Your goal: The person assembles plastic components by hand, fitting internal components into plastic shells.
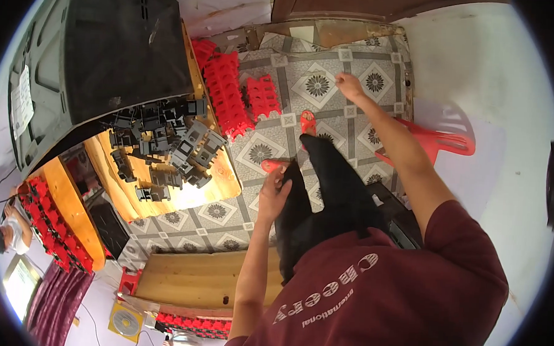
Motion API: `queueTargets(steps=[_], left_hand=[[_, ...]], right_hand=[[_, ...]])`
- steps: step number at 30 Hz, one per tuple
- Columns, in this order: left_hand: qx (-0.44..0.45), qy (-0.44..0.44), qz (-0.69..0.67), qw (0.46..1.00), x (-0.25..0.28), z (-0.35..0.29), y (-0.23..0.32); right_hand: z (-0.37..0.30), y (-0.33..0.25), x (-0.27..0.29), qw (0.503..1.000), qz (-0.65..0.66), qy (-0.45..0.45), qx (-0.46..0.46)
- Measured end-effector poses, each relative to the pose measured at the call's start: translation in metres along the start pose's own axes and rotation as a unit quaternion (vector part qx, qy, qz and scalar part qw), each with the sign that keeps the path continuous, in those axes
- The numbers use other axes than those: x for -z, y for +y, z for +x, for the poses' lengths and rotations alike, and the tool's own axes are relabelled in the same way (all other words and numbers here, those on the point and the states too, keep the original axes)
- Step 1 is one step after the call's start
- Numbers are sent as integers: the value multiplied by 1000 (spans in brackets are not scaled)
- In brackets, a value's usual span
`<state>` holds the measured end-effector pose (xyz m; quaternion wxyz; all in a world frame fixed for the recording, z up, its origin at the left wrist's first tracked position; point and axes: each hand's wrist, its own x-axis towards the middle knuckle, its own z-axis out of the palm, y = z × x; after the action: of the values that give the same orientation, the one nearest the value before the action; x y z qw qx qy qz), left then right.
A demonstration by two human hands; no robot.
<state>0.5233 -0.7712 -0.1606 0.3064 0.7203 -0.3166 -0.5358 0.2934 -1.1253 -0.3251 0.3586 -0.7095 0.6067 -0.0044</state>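
Observation:
My left hand (272,196) hangs beside my dark trouser leg, its fingers curled. A dark patch shows between thumb and fingers; whether it is a small black part or the trousers behind, I cannot tell. Out ahead over the tiled floor, my right hand (349,86) is loosely closed, with nothing seen sticking out of it. To the left, a pile of black plastic parts (167,140) lies on a wooden table (227,180), apart from both hands. A large black crate (131,49) stands tipped on its side at this pile.
Red plastic racks (228,90) stand on the patterned floor (259,152) beyond the table. A red plastic chair (442,141) is at the right wall. A wooden bench (192,274) lies near left. Another person (18,233) is at far left by more red racks (52,225).

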Motion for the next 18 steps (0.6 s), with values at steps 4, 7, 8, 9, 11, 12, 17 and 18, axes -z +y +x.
queueTargets(steps=[4,7,8,9,11,12,17,18], left_hand=[[80,66,-96,990,-38,78,-70],[273,154,-368,875,-53,149,-117],[269,166,-375,872,-56,182,-141],[273,217,-427,834,-58,202,-183],[305,279,-499,762,-65,255,-234],[283,280,-515,759,-72,291,-262],[350,349,-478,726,-28,369,-381],[354,333,-491,723,-45,400,-375]], right_hand=[[79,-46,-53,991,12,-131,37],[144,-55,-144,970,-14,-222,96],[174,-59,-177,958,-37,-247,141],[195,-78,-219,957,-38,-249,142],[245,-93,-284,952,-58,-234,186],[282,-92,-304,943,-79,-221,236],[316,-186,-414,937,23,-196,290],[352,-170,-419,957,24,-159,241]])
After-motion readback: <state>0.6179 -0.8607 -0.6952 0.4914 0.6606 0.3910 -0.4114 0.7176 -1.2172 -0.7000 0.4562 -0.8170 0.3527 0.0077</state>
